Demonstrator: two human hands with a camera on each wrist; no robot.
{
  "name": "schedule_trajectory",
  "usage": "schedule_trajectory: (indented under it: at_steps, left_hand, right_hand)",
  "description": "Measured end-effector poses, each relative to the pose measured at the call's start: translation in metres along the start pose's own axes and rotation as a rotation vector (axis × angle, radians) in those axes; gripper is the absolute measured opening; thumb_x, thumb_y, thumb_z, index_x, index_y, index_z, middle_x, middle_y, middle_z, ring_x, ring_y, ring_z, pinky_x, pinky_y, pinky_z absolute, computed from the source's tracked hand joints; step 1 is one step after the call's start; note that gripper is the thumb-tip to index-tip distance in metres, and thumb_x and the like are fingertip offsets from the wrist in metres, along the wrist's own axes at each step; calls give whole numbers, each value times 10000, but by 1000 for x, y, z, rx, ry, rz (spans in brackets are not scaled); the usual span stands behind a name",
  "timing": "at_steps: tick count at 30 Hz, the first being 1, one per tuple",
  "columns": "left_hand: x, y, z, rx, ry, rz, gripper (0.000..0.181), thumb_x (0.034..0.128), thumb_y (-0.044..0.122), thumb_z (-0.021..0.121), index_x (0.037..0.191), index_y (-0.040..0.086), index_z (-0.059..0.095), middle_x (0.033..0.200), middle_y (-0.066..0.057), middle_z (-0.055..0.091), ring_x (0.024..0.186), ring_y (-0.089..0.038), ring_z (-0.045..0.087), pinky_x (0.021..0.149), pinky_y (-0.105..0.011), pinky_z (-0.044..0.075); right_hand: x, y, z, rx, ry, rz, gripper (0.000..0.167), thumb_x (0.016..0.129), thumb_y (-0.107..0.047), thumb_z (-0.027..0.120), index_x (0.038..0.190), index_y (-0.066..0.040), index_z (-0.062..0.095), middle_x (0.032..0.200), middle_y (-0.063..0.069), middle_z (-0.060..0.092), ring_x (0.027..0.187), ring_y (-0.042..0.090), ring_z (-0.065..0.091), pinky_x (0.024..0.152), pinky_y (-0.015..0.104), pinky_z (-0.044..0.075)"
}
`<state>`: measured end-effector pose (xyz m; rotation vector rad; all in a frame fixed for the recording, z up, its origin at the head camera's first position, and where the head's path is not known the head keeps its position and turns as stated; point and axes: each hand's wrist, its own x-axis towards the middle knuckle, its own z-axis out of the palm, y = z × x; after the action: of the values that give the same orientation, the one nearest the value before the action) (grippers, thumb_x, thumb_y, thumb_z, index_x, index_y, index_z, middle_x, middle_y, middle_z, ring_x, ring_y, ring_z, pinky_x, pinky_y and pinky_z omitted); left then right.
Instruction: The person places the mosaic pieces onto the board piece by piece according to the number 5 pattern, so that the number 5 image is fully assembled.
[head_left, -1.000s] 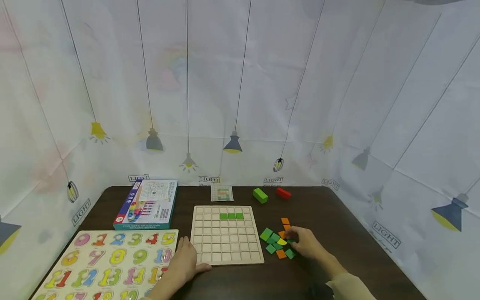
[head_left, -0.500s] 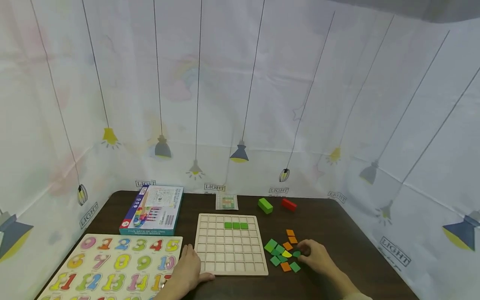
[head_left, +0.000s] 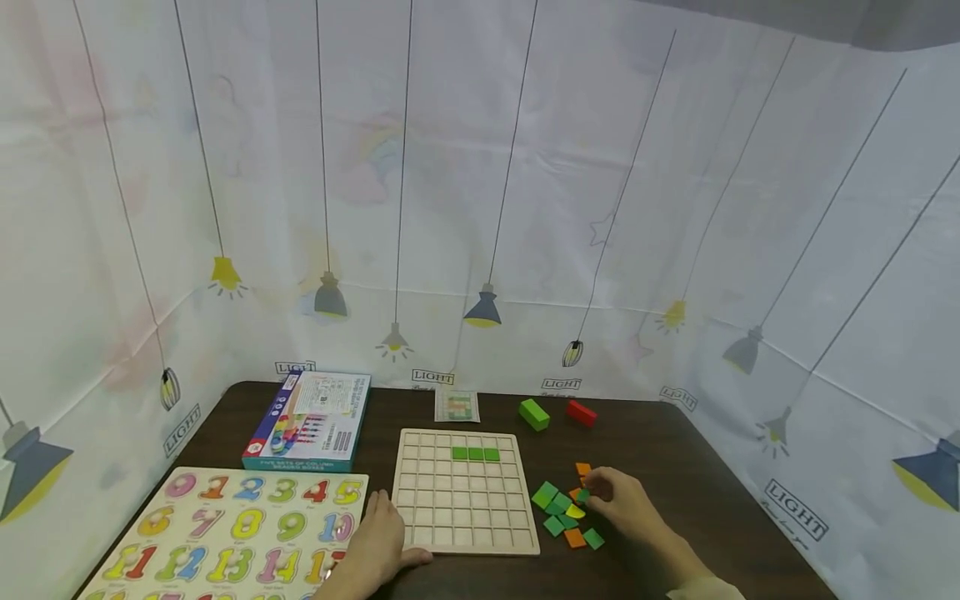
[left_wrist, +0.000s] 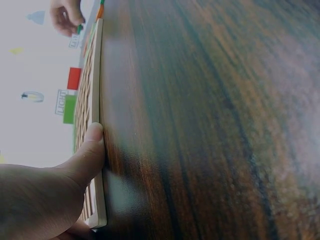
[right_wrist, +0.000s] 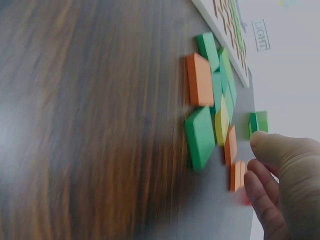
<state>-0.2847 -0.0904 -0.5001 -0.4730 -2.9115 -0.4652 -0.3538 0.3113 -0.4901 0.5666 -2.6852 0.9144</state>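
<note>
A wooden grid board [head_left: 431, 497] lies mid-table, with several green square tiles [head_left: 476, 454] in one upper row. My left hand [head_left: 377, 540] rests at its near-left corner, fingers along the left side; in the left wrist view the thumb [left_wrist: 91, 150] presses the near edge. Right of the board, my right hand [head_left: 628, 505] pinches a small green tile [right_wrist: 254, 121] between thumb and fingertips, above loose pieces. That pile has green tiles [right_wrist: 201, 137], orange tiles [right_wrist: 200, 80] and a yellow piece [right_wrist: 222, 122]. The held tile's full shape is hidden.
A number puzzle board [head_left: 247, 521] fills the front left, touching the left hand's side. Behind it lies a printed box [head_left: 311, 421]. A small pattern card [head_left: 457, 407], a green block [head_left: 534, 414] and a red block [head_left: 581, 413] are at the back.
My right hand has lifted the green tile from the pile's right side and shifted slightly up and left. The left hand stays at the board. The head view has tilted slightly.
</note>
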Motion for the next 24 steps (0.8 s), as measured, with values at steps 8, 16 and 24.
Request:
schedule_trajectory:
  at_steps: [8,16,24]
  left_hand:
    - [-2,2,-2,23,-13,-12,880,711,573,715,972,-257,585,1219,-421,450,1218,-510,382,991,-484,401]
    - [-4,1,-2,-1,-8,-18,933,694,557,737,1045,-285,537,1226,-437,432,1214,-524,387,1010,-503,375]
    - [-2,-1,2,15,14,-14,954,685,569,734,1079,-276,528,1217,-430,448,1207,-514,404,1016,-498,371]
  right_hand:
    - [20,-23,28,12,29,-57,273,758,60,727,1009,-18,649,947,32,645,844,205,621,694,302,552]
    - [46,-42,59,-1,61,-109,290,756,3,763,1025,-40,662,957,-9,646,868,153,611,733,302,531]
    - [72,-63,84,54,76,-117,260,778,33,723,1024,-10,650,943,70,644,856,238,617,718,370,544]
